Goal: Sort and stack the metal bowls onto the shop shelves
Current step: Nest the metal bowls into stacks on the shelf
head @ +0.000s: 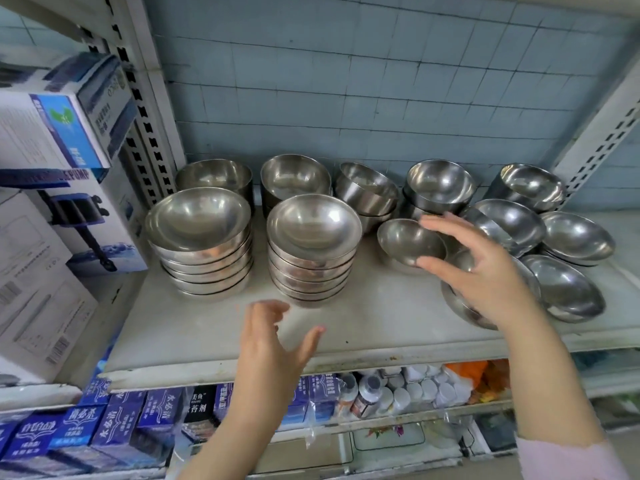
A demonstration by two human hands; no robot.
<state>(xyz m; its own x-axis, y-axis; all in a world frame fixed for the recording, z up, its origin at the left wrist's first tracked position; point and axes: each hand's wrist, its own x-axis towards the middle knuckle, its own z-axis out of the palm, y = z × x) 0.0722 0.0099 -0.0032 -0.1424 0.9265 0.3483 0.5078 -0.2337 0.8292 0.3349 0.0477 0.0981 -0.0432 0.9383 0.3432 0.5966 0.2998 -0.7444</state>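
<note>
Shiny metal bowls fill a white shelf (pixel 363 323). Two tall nested stacks stand at the front, one on the left (pixel 199 220) and one in the middle (pixel 311 226). Shorter stacks (pixel 440 181) line the tiled back wall. Loose tilted bowls (pixel 564 289) crowd the right end. My right hand (pixel 485 271) grips the right rim of a small bowl (pixel 405 240), thumb below and fingers above, resting on or just over another small bowl. My left hand (pixel 273 344) hovers open in front of the middle stack, holding nothing. My right hand partly hides a further bowl (pixel 460 306).
Pump boxes (pixel 52 133) are piled on the neighbouring shelf at left. Perforated metal uprights (pixel 138 98) (pixel 606 133) frame the bay. The shelf below holds blue cartons (pixel 104 424) and small bottles (pixel 398 389). A bare strip of shelf runs along the front edge.
</note>
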